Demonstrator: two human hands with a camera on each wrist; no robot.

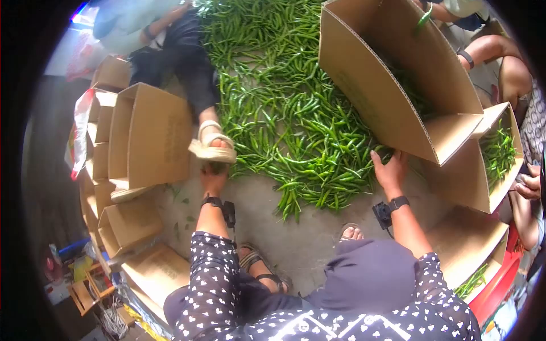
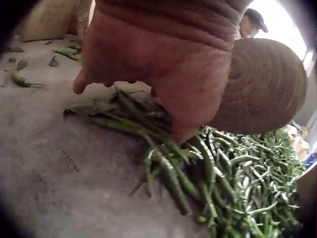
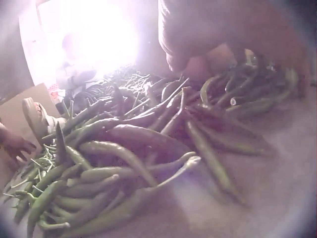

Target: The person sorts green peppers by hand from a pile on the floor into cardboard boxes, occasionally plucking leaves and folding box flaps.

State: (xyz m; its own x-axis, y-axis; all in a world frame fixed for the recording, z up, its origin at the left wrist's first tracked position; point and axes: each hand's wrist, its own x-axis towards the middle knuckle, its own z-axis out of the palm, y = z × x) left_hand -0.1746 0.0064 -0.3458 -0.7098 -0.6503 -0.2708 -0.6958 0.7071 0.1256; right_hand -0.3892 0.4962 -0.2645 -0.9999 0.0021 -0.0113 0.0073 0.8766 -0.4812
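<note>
Green chillies (image 1: 296, 131) cover the floor in a wide heap. Near its left edge, below another person's sandal (image 1: 213, 145), my left hand (image 1: 214, 181) reaches down, its fingers mostly hidden from above. Its thumb and bent fingers hold a small bunch of chillies (image 2: 143, 124) low over the floor in the left wrist view. My right hand (image 1: 391, 170) is at the heap's right edge, thumb spread apart from the fingers. In the right wrist view, chillies (image 3: 242, 89) lie right beneath that hand, and its fingertips are partly hidden.
A large cardboard box (image 1: 375, 74) leans over the heap at the right, beside another box (image 1: 495, 182) with chillies inside. Cardboard boxes (image 1: 153, 136) stand at the left. One person sits ahead on the left; others are at the right. Loose leaves (image 1: 185, 200) dot the floor.
</note>
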